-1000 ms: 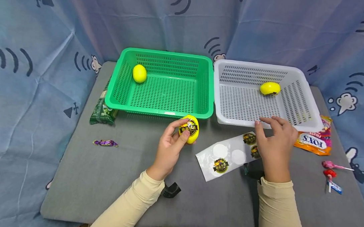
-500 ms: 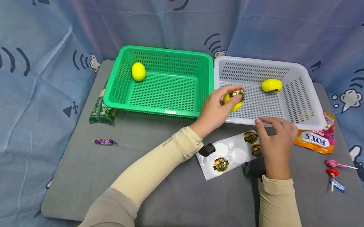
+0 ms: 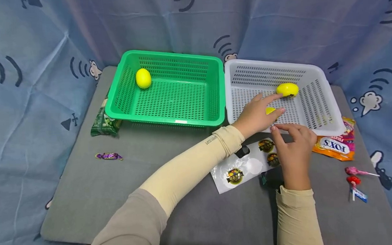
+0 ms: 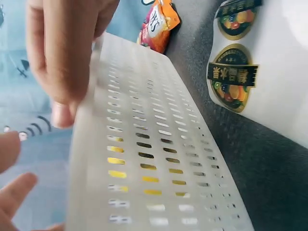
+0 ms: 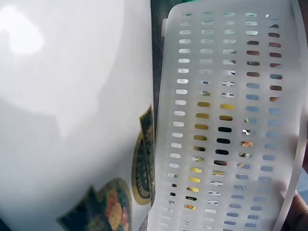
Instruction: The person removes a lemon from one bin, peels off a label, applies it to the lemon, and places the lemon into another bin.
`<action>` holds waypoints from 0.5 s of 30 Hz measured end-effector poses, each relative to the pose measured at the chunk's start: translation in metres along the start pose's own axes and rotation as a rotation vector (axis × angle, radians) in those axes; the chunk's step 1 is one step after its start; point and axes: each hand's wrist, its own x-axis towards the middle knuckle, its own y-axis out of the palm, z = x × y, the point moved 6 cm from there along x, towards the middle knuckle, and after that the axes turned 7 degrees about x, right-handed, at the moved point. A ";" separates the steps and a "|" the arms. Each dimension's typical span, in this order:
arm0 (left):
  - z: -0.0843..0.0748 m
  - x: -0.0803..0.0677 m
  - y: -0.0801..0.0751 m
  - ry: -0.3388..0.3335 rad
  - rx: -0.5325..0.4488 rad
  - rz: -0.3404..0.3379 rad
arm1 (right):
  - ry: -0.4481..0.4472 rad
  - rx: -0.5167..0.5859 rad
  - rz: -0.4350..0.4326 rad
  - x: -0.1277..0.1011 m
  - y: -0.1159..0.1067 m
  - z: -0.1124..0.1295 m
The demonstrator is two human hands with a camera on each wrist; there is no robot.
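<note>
The stickered yellow egg (image 3: 270, 110) was seen low inside the white basket (image 3: 314, 68), near its front wall, under the left hand (image 3: 256, 114), whose fingers were spread nearly straight over it rather than curled round it. With so loose a hold, the egg could be let roll across the basket floor, w/ a knock against the 2nd yellow egg (image 3: 287, 89) risked, or its sticker scuffed. The right hand (image 3: 294, 148), fingers loosely bent w/ tips at the front rim and nothing gripped, was held over the sticker sheet (image 3: 241, 169), which could be creased or dragged by it.
</note>
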 end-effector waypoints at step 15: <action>0.101 -0.155 -0.079 0.200 -0.587 -0.542 | 0.079 -0.020 0.114 0.006 0.007 0.027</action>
